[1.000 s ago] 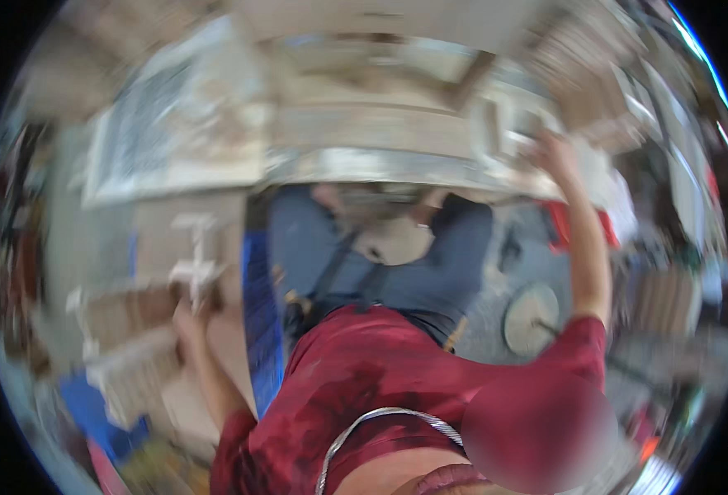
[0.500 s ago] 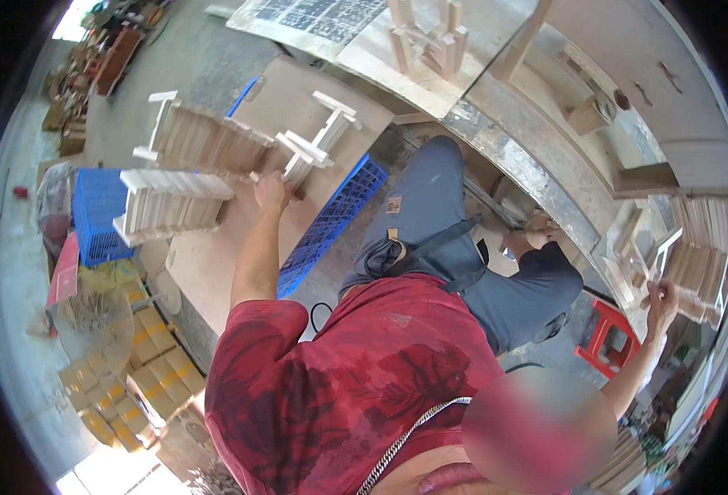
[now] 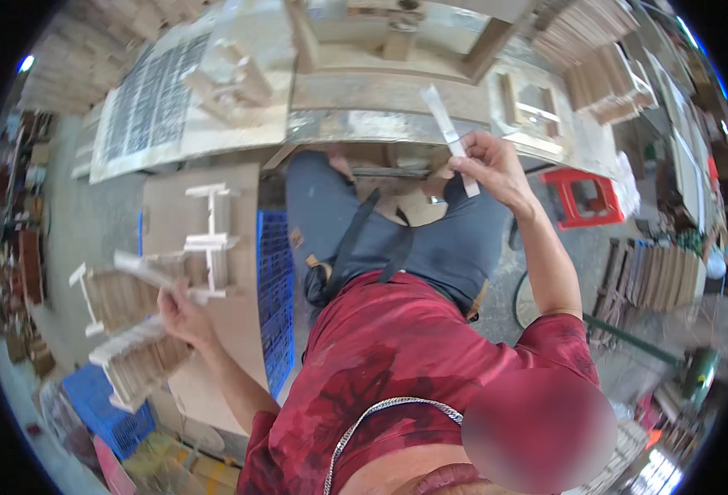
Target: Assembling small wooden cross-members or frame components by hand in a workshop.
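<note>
A thin pale wooden slat stands up from my right hand, which pinches it near its lower end above my lap, by the bench's front edge. To the left, my left hand grips another pale wooden slat, smeared by motion. It hovers over a stack of wooden pieces, with a second stack just below. Beside that hand, pale wooden pieces stand in an H-like arrangement on a brown board.
A wooden workbench runs across the far side. On it sit a small wooden frame and stacked wooden parts at right, and an upright wooden assembly at left. A red stool and blue crates are nearby.
My view has swung to the right. My right hand has left the stacked parts at the bench's right and now holds a slat over my lap. My left hand has lifted a slat.
</note>
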A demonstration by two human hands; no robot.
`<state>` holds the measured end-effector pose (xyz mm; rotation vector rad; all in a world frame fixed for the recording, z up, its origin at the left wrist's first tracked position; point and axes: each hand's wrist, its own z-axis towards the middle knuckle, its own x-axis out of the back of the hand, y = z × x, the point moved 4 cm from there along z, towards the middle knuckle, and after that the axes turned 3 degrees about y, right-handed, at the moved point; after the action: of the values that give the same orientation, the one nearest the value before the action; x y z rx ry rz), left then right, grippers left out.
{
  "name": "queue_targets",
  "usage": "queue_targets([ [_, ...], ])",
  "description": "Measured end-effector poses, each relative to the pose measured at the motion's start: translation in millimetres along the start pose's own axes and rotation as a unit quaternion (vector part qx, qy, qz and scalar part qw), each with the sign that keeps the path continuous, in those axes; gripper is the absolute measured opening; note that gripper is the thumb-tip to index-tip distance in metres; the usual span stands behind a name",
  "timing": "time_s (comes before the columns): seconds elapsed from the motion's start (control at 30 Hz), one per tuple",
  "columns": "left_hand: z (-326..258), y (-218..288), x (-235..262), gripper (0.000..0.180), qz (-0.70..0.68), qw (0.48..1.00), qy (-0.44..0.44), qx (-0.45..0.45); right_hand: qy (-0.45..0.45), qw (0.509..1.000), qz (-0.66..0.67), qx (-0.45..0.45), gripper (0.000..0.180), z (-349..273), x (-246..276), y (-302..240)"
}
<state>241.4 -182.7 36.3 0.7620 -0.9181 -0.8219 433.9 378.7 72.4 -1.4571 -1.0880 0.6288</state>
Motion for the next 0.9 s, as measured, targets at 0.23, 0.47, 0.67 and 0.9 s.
queue_targets([
  [0.23, -76.9, 213.2, -128.6, 0.029, -0.089, 0.879, -0.397, -0.249, -0.202, 0.973, 0.112, 0.022, 0.018, 10.0, -95.7, 5.5],
  [0.47, -85.5, 207.8, -212.5, 0.027, -0.105, 0.817, -0.546, -0.154, -0.13, 0.991, 0.029, -0.035, 0.028, -17.6, -81.4, -5.2],
  [0.67, -98.4, 193.0, -255.9, 0.025, -0.134, 0.717, -0.68, 0.076, -0.093, 0.991, 0.1, 0.014, 0.025, -15.3, -73.2, 12.2],
  [0.9, -88.3, 188.2, -272.8, 0.023, -0.117, 0.729, -0.672, 0.062, -0.115, 0.986, 0.117, 0.012, 0.026, -1.4, -79.6, 21.5],
])
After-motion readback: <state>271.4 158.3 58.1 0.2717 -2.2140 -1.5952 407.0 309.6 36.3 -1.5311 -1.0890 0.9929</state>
